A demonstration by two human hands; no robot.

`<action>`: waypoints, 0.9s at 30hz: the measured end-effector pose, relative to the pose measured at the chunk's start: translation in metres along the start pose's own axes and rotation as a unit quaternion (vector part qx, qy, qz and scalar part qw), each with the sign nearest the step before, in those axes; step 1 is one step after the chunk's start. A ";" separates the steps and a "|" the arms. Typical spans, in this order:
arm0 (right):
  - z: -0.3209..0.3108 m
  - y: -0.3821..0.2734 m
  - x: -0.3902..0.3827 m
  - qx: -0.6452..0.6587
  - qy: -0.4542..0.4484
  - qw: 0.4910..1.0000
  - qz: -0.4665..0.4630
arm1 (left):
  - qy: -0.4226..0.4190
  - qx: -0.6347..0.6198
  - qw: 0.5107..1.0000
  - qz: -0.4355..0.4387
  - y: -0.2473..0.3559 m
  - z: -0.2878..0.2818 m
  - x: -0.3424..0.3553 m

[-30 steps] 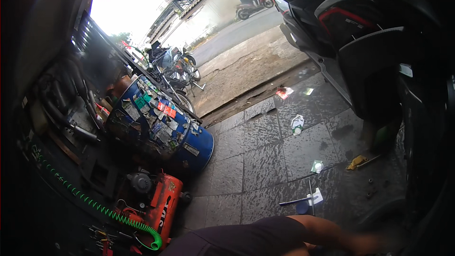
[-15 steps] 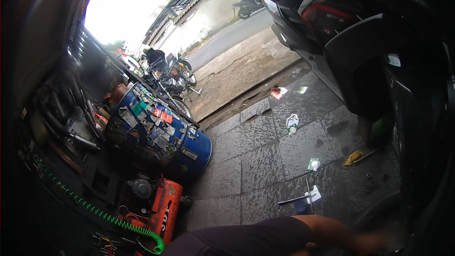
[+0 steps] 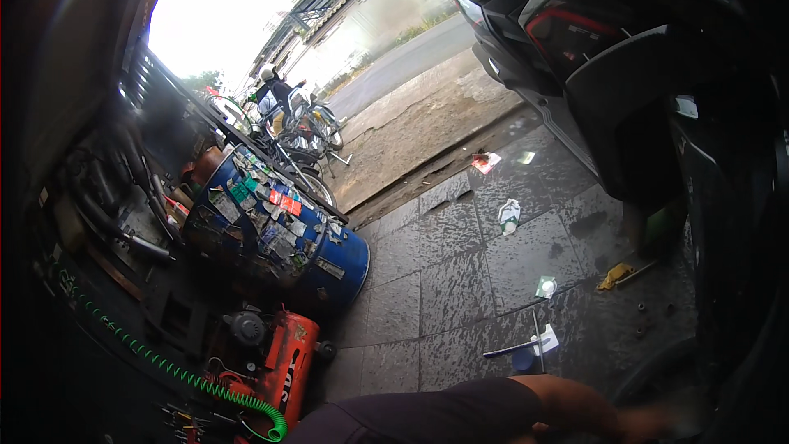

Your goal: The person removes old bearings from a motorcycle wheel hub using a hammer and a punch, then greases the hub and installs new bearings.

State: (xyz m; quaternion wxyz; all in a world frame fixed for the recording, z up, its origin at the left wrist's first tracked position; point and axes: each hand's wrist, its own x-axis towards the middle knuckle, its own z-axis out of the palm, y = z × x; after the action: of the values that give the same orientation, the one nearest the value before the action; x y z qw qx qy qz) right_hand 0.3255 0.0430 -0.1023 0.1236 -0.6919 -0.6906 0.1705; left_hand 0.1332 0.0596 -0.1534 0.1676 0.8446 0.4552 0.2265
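Note:
My left arm, in a dark short sleeve, reaches along the lower edge toward the scooter. My left hand [image 3: 645, 422] is close to the dark wheel area [image 3: 657, 370] at the lower right. It is smeared and in shadow, so its fingers and anything in them cannot be made out. A scrap of skin shows under the forearm; whose part it is stays unclear, and my right hand is not plainly visible. Beyond the forearm a T-handle wrench [image 3: 538, 337] lies on the paving beside a round blue lid [image 3: 523, 358] and a white paper piece [image 3: 548, 337].
A dark scooter [image 3: 567, 49] fills the right. On the tiles [image 3: 452, 296] lie a yellow object [image 3: 615, 275], several small dark parts and torn packets [image 3: 509, 215]. At left stand a blue drum [image 3: 341, 267], a red air compressor [image 3: 288, 362] and a green coiled hose [image 3: 156, 362]. Motorcycles [image 3: 308, 127] stand outside.
The rider passing on the far road is gone from there. A helmeted rider now appears by the parked motorcycles. My arm stays almost in place, and the view has shifted slightly.

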 end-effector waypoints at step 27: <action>-0.004 -0.018 -0.004 -0.009 -0.101 0.994 0.035 | -0.040 -0.078 0.996 -0.023 -0.022 0.028 -0.021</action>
State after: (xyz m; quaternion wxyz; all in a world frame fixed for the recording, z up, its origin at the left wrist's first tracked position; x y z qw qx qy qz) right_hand 0.3109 0.0394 -0.0916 0.0410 -0.6962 -0.6760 0.2379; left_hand 0.1226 0.0516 -0.1924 0.2559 0.8268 0.4481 0.2238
